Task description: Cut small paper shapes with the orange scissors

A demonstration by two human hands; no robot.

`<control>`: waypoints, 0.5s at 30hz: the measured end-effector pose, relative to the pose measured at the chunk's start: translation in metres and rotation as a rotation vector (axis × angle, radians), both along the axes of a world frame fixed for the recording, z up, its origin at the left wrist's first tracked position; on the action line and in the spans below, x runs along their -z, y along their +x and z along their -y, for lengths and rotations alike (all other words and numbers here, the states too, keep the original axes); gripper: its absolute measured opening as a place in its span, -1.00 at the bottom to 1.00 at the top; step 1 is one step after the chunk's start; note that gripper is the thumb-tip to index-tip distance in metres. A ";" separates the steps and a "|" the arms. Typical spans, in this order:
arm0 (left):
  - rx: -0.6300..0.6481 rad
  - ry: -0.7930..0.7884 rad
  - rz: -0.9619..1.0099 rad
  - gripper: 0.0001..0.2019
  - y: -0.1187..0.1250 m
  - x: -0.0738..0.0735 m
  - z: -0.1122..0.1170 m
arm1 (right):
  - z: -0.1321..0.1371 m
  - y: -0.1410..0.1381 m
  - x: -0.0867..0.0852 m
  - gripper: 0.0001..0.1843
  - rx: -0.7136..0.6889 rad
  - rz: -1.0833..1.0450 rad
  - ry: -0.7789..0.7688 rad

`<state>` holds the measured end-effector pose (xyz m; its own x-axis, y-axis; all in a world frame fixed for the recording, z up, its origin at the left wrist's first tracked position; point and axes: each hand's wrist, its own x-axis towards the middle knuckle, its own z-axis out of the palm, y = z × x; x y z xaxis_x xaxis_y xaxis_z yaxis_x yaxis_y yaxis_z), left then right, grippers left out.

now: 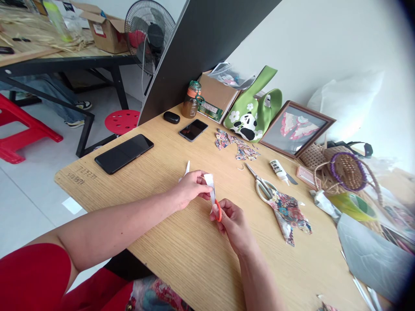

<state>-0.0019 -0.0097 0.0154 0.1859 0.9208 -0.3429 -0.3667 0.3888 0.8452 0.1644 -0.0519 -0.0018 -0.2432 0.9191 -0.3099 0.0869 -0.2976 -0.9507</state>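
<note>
Head view: pinching a white strip (209,180) above the desk (175,149) between closed fingers of the left hand (191,188). Gripping orange-handled scissors (219,211) at the strip's near end with curled fingers of the right hand (232,222), left of white-handled scissors (258,178) and floral fabric (288,211).

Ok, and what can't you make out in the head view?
In the head view:
White strip: partly covered by the left hand.
Orange-handled scissors: grip partly covered by the right hand.
White bottle: label print too small to read.
Patterned scrap: cut off by the bottom edge.
White bag: blurred, contents hidden.
</note>
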 end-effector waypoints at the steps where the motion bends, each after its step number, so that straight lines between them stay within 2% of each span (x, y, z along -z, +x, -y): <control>1: 0.000 -0.002 -0.003 -0.75 0.000 0.000 0.000 | 0.000 0.000 0.000 -0.49 0.000 0.004 0.001; 10: 0.008 0.006 0.009 -0.74 -0.001 0.001 -0.002 | 0.000 0.000 0.000 -0.48 0.009 0.008 -0.011; 15: 0.005 -0.007 0.005 -0.75 -0.002 -0.004 -0.002 | -0.001 0.001 0.002 -0.48 0.007 0.003 -0.016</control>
<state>-0.0036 -0.0078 0.0190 0.1919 0.9176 -0.3480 -0.3691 0.3961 0.8408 0.1653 -0.0514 -0.0036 -0.2362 0.9155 -0.3257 0.0878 -0.3137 -0.9455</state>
